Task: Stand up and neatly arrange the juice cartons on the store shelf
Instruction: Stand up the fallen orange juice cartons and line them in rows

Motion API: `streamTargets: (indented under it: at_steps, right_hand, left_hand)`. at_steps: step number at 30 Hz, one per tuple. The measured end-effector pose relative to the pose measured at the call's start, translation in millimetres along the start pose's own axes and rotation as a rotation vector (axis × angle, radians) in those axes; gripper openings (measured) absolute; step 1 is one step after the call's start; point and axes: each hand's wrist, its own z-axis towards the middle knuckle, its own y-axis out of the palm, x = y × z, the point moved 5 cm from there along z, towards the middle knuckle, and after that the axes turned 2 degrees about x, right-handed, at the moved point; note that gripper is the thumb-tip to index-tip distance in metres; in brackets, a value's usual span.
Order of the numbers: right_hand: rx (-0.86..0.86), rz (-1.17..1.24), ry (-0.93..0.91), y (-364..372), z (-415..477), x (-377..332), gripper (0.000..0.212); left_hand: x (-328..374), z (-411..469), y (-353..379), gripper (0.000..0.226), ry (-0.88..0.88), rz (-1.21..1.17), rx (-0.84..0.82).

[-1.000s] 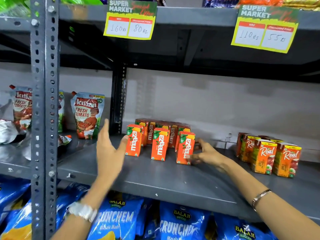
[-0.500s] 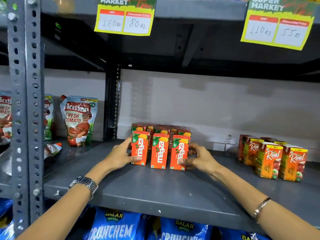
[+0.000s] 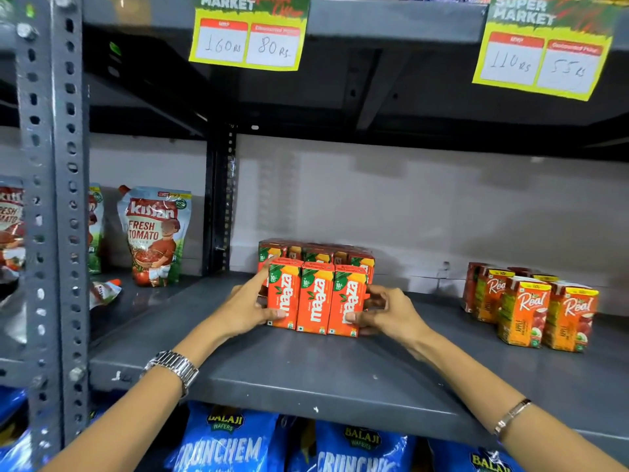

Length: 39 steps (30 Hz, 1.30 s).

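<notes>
Maaza juice cartons [image 3: 315, 298] stand upright on the grey metal shelf [image 3: 340, 369], left hand [image 3: 250, 308] and right hand [image 3: 384, 313] pressing the front row's ends, Real apple cartons [image 3: 531, 310] at 3 o'clock.

Grey metal shelf [image 3: 340, 373]: block of upright Maaza cartons [image 3: 316, 298] at centre; group of upright Real cartons [image 3: 531, 308] well apart at right; tomato pouches [image 3: 155, 236] at left, one small pouch [image 3: 103, 291] lying flat.

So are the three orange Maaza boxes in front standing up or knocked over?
Standing up. The three front Maaza cartons sit upright on the shelf, tops up, side by side.
</notes>
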Motion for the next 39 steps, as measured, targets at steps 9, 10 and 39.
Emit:
streamTargets:
  at_steps: [9, 10, 39]
  right_hand:
    - [-0.025, 0.029, -0.022, 2.6, -28.5, -7.7, 0.047]
    - [-0.025, 0.028, -0.025, 2.8, -31.4, -8.7, 0.048]
    - [0.168, -0.089, -0.101, -42.3, -77.0, -7.6, 0.053]
  left_hand:
    - [8.9, -28.5, -5.6, 0.073, 0.068, 0.046, 0.02]
    - [10.3, -31.6, -6.2, 0.073, 0.072, 0.051, 0.022]
    - [58.3, -80.0, -26.1, 0.103, 0.051, -0.123, 0.368]
